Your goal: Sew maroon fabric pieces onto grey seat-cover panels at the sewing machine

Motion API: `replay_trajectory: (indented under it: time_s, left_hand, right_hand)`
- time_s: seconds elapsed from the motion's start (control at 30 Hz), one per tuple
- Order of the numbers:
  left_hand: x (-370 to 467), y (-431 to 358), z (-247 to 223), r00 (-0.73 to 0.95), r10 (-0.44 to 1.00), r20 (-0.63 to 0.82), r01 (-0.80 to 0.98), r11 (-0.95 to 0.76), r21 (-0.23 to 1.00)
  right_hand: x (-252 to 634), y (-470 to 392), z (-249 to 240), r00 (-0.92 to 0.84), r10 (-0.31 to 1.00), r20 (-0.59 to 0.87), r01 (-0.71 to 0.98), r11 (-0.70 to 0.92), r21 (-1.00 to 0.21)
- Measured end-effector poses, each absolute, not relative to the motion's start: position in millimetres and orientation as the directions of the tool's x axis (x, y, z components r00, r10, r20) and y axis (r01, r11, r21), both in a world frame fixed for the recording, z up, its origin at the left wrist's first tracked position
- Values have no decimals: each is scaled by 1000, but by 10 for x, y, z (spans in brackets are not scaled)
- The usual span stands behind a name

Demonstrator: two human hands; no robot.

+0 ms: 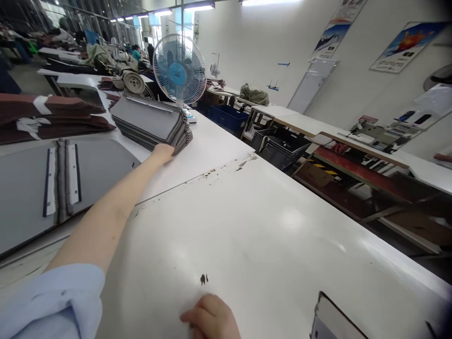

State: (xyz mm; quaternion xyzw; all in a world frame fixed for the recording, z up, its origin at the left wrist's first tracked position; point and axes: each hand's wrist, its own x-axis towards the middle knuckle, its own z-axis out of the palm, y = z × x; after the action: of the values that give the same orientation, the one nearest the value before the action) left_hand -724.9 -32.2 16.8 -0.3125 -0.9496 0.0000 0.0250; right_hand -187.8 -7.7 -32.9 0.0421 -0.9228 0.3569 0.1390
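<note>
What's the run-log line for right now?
left hand: at grey stack edge | right hand: near white table, no item seen | nearby: fan, maroon bundles

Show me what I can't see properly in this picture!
All in the head view:
Left hand: fingertips hidden by the grey stack.
Right hand: wrist cut off by the bottom edge.
Dark-edged panel: cut off by the bottom edge.
Wall poster: writing too small and blurred.
Person in teal: too far away and blurred.
</note>
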Motion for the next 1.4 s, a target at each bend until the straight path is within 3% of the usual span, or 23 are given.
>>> replay_trajectory:
  time_s: [0.13, 0.3, 0.8, 0.9, 1.13, 1.27, 1.4]
  left_hand:
    - [-6698, -81, 154, -692, 720, 52, 719, 694, -43]
    - [-6017, -76, 180, -581, 813, 38, 807, 582, -102]
    - [-4513, -1200, 223, -518, 853, 67, 827, 519, -214]
    - [-4328, -1368, 258, -555, 826, 95, 797, 562, -221]
    - [-4107, -2063, 462, -658, 722, 215, 720, 686, -102]
    - [-4420, -2700, 486, -788, 517, 334, 516, 851, -101]
    - [-4920, -3071, 398, -921, 358, 152, 349, 933, -83]
  right_hand:
    - [-1850, -93, -185, -956, 57, 289, -180, 663, -727]
    - [-1813, -138, -91, -959, 66, 275, -168, 651, -741]
    - [-1755, -197, -206, -962, 66, 264, -163, 637, -753]
    - [-1740, -213, -192, -963, 54, 264, -166, 651, -740]
    - [-1513, -216, -154, -964, 75, 257, -152, 635, -757]
    - [-1264, -193, -142, -966, 128, 223, -94, 633, -769]
    - [-1184, -211, -120, -970, 125, 208, -68, 683, -728]
